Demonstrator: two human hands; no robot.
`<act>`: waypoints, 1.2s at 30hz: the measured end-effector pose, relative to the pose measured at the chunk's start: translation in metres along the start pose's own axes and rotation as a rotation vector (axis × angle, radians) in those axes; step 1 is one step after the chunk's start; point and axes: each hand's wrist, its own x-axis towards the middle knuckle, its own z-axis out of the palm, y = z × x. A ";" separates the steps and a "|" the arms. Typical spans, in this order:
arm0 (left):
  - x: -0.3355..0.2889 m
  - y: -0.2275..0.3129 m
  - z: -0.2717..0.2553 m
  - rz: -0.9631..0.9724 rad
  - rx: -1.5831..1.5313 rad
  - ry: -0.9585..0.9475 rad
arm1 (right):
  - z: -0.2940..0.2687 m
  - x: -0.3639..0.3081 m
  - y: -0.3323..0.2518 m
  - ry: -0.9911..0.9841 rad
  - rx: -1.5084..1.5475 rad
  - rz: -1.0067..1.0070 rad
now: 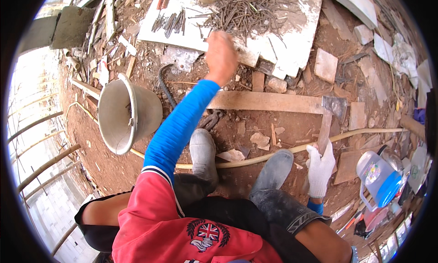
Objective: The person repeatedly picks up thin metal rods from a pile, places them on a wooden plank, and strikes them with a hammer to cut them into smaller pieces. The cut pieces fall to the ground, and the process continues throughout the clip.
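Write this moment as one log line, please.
Left hand: ungloved, near thin brown metal nails | Right hand: white-gloved, holding wooden-handled metal-headed tool

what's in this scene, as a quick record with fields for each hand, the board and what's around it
left hand: bare left hand, blurred, at the near edge of the white board; whether it holds anything is unclear
right hand: gloved right hand, gripping a wood-handled tool with a metal head
on board: tangled pile of nail-like pieces; smaller bunch to its left
ground: wooden plank, yellowish hose
left side: bucket
right side: plastic jug
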 end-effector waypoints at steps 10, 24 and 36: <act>0.132 -0.243 -0.060 -0.427 0.387 0.124 | 0.005 -0.007 -0.021 -0.042 -0.051 0.078; 0.086 -0.102 -0.003 0.280 -0.050 0.030 | 0.009 0.004 -0.012 -0.016 -0.079 0.153; 0.099 -0.091 0.025 0.134 -0.146 0.121 | 0.015 0.004 -0.032 -0.029 -0.044 0.256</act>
